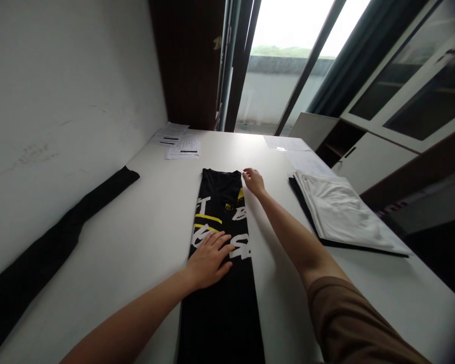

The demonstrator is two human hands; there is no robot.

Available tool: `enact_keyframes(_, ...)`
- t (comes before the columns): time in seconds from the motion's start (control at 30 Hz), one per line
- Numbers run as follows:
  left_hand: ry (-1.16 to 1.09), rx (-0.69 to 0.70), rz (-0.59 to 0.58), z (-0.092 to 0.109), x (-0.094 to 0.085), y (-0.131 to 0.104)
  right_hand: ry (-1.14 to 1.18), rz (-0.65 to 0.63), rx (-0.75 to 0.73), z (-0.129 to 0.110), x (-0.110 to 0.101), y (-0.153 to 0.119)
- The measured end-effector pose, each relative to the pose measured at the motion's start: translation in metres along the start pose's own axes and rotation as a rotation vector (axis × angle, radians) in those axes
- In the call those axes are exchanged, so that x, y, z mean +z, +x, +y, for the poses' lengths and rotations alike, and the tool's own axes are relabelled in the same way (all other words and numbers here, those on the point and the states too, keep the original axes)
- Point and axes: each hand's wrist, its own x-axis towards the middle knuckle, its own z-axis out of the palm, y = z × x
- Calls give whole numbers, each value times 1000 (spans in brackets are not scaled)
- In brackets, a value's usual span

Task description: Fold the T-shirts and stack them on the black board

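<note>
A black T-shirt point(220, 323) with white lettering and yellow marks lies folded into a long, narrow strip in front of me. My left hand point(211, 258) rests flat on its printed part, fingers spread. At the far right corner of the strip, beside the neckline, is my right hand point(253, 181). Its fingers are bent and drawn together at the fabric's edge; the exact hold at the fingertips is small and hard to see.
On the white table point(155, 212), a long black cloth point(64, 242) lies along the left wall. Folded white clothing point(337, 210) sits on a black piece at the right. Printed papers point(184, 144) lie at the back left, and clear plastic point(286, 143) lies at the back right.
</note>
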Motion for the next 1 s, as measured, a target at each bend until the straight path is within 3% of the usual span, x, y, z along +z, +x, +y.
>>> enact_keyframes(0.17,16,-78,54,-4,1,7,-94,-21,-182,-10,3,-52)
enact_keyframes(0.33,124,-133,152,-32,-7,49,-140,-174,-382,-44,16,-69)
enact_keyframes(0.47,234,-244,190,-71,-11,101,-255,-292,-307,-45,32,-74)
enact_keyframes(0.6,295,-345,145,-109,-8,142,-269,-281,-280,-33,32,-75)
enact_keyframes(0.77,300,-487,37,-145,-5,174,-284,-287,-237,-20,18,-80)
enact_keyframes(1.0,307,-497,-38,-179,-6,204,-317,-319,-196,-13,22,-65)
